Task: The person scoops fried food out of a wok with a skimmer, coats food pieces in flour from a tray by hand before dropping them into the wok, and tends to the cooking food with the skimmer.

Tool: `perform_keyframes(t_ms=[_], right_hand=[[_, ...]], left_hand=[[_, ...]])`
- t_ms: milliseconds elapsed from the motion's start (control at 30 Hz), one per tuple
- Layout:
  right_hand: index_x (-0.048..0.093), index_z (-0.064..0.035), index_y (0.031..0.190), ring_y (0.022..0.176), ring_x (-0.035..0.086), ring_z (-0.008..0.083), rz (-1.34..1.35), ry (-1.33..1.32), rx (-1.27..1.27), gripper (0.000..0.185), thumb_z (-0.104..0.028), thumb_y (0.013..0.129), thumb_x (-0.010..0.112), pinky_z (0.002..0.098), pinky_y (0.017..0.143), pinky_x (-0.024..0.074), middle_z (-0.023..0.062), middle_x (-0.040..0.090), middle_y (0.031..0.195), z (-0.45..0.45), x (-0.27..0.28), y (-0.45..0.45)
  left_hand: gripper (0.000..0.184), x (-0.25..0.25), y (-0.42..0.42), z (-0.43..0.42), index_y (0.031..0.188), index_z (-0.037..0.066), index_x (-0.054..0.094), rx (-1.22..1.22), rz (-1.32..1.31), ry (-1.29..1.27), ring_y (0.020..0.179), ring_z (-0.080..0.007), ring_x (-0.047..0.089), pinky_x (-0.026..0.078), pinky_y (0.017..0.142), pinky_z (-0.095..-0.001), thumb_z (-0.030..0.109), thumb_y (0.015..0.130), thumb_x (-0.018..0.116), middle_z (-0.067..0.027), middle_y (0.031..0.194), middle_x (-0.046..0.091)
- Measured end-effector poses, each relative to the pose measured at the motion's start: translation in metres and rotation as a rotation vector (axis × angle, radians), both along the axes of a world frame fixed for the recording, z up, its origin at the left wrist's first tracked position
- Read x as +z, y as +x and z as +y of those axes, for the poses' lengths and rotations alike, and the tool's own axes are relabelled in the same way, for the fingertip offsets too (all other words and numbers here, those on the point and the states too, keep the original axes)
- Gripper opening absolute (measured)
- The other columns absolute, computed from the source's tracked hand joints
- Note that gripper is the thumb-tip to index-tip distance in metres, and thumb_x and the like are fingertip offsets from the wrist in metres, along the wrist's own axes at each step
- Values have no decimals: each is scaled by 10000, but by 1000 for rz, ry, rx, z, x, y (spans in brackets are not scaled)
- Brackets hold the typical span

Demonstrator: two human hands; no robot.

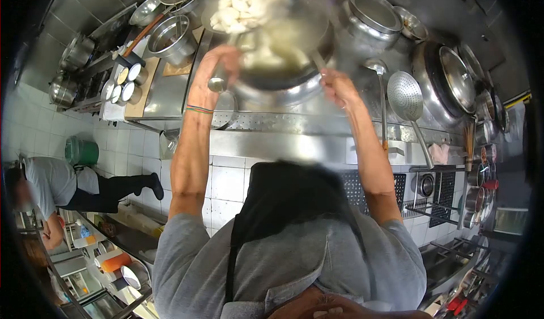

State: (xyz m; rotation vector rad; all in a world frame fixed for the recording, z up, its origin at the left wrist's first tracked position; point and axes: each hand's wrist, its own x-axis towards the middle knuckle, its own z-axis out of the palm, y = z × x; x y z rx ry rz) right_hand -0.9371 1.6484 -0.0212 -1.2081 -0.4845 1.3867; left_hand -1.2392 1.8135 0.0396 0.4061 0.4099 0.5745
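My left hand is closed around the metal handle of what looks like a skimmer, its round handle end below the fist. White chunks sit heaped at its far end, above the back left of a large wok. Yellowish liquid lies in the wok, blurred by motion and steam. In my right hand is the handle of a long metal utensil reaching into the wok; its head is blurred, so its kind cannot be told.
A ladle and a perforated skimmer lie right of the wok. Beyond stand a lidded pot and large pans. On the left are a steel pot and several small cups. Another person bends at far left.
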Motion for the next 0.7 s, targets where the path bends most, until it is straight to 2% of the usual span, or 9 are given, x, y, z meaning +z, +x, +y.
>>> perform_keyframes(t_ms=[100, 200, 233, 367, 467, 500, 567, 700], right_hand=[[402, -31, 1214, 404, 355, 41, 256, 43, 58, 360, 59, 874, 476, 218, 307, 274, 43, 506, 739, 5, -27, 9], [402, -33, 1216, 400, 351, 30, 341, 108, 31, 364, 58, 873, 482, 198, 304, 272, 39, 505, 746, -5, -37, 5], [399, -31, 1229, 393, 344, 24, 316, 96, 19, 370, 49, 878, 484, 190, 295, 272, 32, 501, 735, -10, -35, 5], [421, -46, 1215, 384, 336, 29, 228, 122, 20, 323, 2, 905, 495, 199, 278, 268, 31, 512, 726, -39, -16, 8], [513, -74, 1216, 400, 338, 25, 168, 143, -2, 320, -28, 899, 530, 187, 330, 247, -37, 513, 723, -57, -2, 14], [512, -79, 1149, 376, 308, 34, 133, 115, -50, 239, -29, 916, 514, 193, 298, 216, -17, 496, 703, -64, 13, 11], [498, -76, 1163, 367, 306, 31, 129, 163, -51, 243, -30, 925, 504, 200, 270, 236, 11, 512, 708, -75, 25, 16], [489, -59, 1188, 354, 293, 34, 87, 233, -50, 255, -37, 934, 496, 206, 247, 250, 28, 523, 711, -87, 57, 21]], left_hand=[[177, 2, -1, -8, 732, 49, 386, 95, 153, 114, 465, -67, 428, 433, 398, -200, 42, 892, 462, 12, 624, 391], [180, -10, -7, -8, 731, 53, 388, 79, 144, 122, 470, -69, 435, 430, 402, -201, 52, 895, 463, 14, 626, 398], [179, -15, -9, -7, 731, 55, 391, 16, 54, 40, 477, -69, 440, 425, 407, -205, 54, 893, 467, 15, 629, 406], [172, -32, -10, -8, 731, 63, 404, 7, 70, 28, 474, -67, 426, 413, 404, -209, 50, 886, 477, 18, 617, 401], [185, -48, -8, -2, 715, 72, 411, -7, 126, 102, 465, -64, 413, 410, 401, -209, 62, 884, 486, 23, 602, 402], [192, -54, -5, 0, 709, 74, 411, 12, 135, 97, 463, -64, 414, 409, 397, -210, 67, 884, 488, 25, 600, 404], [204, -64, 4, 4, 697, 78, 410, 49, 154, 86, 459, -62, 415, 406, 389, -211, 76, 884, 493, 28, 595, 409], [206, -47, 28, -15, 692, 79, 403, 127, 322, 121, 445, -67, 432, 399, 376, -203, 56, 877, 490, 17, 589, 423]])
